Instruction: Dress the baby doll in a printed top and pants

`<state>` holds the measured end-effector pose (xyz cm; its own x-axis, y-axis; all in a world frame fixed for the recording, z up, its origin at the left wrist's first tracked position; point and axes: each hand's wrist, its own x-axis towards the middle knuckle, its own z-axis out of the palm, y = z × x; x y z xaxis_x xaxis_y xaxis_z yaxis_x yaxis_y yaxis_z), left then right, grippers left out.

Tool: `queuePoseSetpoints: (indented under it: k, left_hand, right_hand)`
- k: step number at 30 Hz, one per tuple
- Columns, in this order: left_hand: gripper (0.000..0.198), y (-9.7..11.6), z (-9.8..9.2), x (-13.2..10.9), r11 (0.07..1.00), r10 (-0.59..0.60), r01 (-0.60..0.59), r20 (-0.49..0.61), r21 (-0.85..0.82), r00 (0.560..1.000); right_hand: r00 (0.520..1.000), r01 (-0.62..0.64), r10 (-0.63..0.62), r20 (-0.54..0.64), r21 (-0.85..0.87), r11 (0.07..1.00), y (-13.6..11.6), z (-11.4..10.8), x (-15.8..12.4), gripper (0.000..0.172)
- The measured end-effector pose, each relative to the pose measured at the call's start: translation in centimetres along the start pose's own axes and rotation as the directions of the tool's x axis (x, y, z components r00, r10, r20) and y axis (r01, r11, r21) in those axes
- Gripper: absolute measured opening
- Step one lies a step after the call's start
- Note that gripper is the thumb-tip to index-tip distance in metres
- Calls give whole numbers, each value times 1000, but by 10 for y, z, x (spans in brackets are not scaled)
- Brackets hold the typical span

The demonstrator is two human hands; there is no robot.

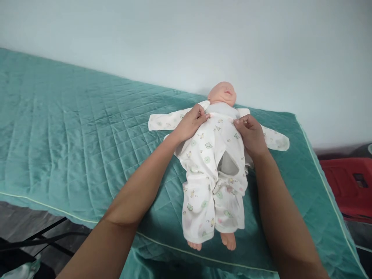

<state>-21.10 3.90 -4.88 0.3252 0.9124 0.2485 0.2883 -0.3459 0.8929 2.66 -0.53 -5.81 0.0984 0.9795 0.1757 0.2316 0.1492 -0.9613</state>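
Note:
A baby doll point(223, 93) lies on its back, head toward the wall, feet toward me. Patterned white baby pants point(203, 155) cover its legs and reach up to the chest; a gap at the crotch shows grey-white material beneath. My left hand point(192, 121) pinches the waistband at its left side. On the other side, my right hand point(249, 131) grips the waistband's right end between thumb and fingers. A matching baby shirt point(165, 121) is spread under the doll, its sleeves stretched out to both sides. The doll's toes stick out below the pant legs.
A green quilted cover point(87, 147) lies over the table, which meets a pale wall point(174, 46) at the back. Beyond the right edge is a red plastic object point(345, 186). Dark metal legs point(43, 240) show at the lower left.

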Motion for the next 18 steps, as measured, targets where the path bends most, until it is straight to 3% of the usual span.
queuePoseSetpoints:
  k: [5, 9, 15, 18]
  left_hand:
    - [17, 2, -2, -7, 994, -33, 33, 4, -104, 999]
    - [10, 2, -6, -9, 993, -25, 26, 5, -114, 1000]
    - [15, -7, -8, -9, 977, -61, 44, -72, -210, 996]
    - [16, -12, -8, -10, 970, -93, 86, -23, -230, 995]
  right_hand:
    - [998, -61, 62, -1, 176, 983, -5, -2, -6, 34]
    - [996, -86, 82, 25, 315, 945, -5, -16, -5, 31]
    - [987, -159, 162, 12, 288, 944, 5, -36, -1, 26]
    - [978, -206, 196, 65, 223, 953, 6, -36, -5, 25]
